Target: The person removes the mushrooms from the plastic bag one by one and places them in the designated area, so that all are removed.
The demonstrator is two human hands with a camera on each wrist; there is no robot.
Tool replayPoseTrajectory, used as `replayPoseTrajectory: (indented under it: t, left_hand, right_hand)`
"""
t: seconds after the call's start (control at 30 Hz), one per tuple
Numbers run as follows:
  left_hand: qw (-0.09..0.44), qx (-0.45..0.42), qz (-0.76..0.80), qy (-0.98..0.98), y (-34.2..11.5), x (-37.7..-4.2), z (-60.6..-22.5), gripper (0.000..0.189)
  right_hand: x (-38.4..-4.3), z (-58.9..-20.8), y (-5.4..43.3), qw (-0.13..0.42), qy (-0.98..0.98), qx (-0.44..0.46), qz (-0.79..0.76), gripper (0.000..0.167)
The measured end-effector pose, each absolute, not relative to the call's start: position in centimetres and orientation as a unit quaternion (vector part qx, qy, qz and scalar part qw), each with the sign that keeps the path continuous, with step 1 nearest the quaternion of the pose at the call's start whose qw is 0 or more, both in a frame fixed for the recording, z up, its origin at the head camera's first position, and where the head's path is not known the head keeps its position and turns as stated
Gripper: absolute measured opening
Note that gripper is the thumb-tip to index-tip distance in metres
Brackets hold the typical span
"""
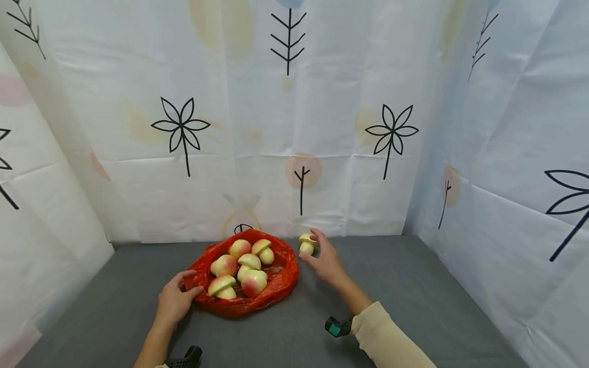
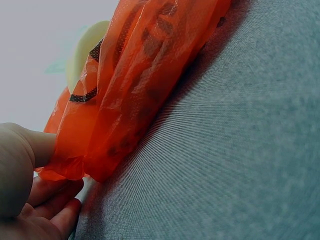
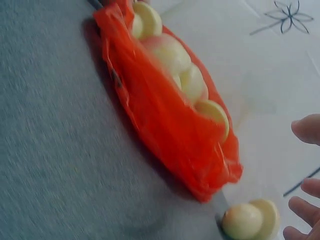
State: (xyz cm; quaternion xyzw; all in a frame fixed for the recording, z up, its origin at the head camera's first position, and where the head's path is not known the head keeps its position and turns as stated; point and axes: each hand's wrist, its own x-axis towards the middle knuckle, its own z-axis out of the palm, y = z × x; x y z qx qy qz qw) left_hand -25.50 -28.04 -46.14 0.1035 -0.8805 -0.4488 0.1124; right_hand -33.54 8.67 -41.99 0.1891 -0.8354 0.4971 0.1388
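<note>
One red plastic bag (image 1: 230, 307), mouth open and facing up, stands left of centre on the grey table (image 1: 414, 296), near the far edge; inside I count six mushroom-shaped pieces (image 1: 249, 261), pale yellow with red-blushed caps, heaped against each other. One single mushroom (image 1: 306, 248), same type, upright on the table just beyond the bag's right side, apart from it. One left hand (image 1: 175, 301), at the bag's left rim: I see thumb and fingers pinching the red film between them. One right hand (image 1: 325, 259), just right of the single mushroom: fingers spread, and in my right wrist view a gap shows between them and the piece. One beige sleeve (image 1: 391, 337) on the right arm, a black wrist device (image 1: 338, 327) beside its cuff. White cloth backdrop (image 1: 340, 112), printed with black plant outlines, behind the far edge.
</note>
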Motion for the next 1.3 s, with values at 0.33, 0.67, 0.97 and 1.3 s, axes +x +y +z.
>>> replayPoseTrajectory:
  t: [0.33, 0.67, 0.97, 1.3]
  left_hand:
    - [0.109, 0.105, -0.449, -0.881, -28.0, -25.4, -46.0, 0.050]
    - [0.116, 0.102, -0.443, -0.883, -28.1, -25.4, -46.2, 0.050]
    - [0.123, 0.094, -0.431, -0.889, -28.1, -25.3, -46.5, 0.050]
    - [0.121, 0.092, -0.442, -0.884, -28.1, -25.5, -46.3, 0.050]
  right_hand:
    - [-32.1, -40.9, 7.1, 0.141, -0.809, 0.228, 0.523, 0.064]
    - [-31.4, -38.7, 5.1, 0.176, -0.757, 0.252, 0.577, 0.057]
    - [-29.6, -37.6, 3.1, 0.214, -0.693, 0.292, 0.623, 0.042]
    - [-28.3, -38.2, 1.9, 0.211, -0.695, 0.286, 0.625, 0.031]
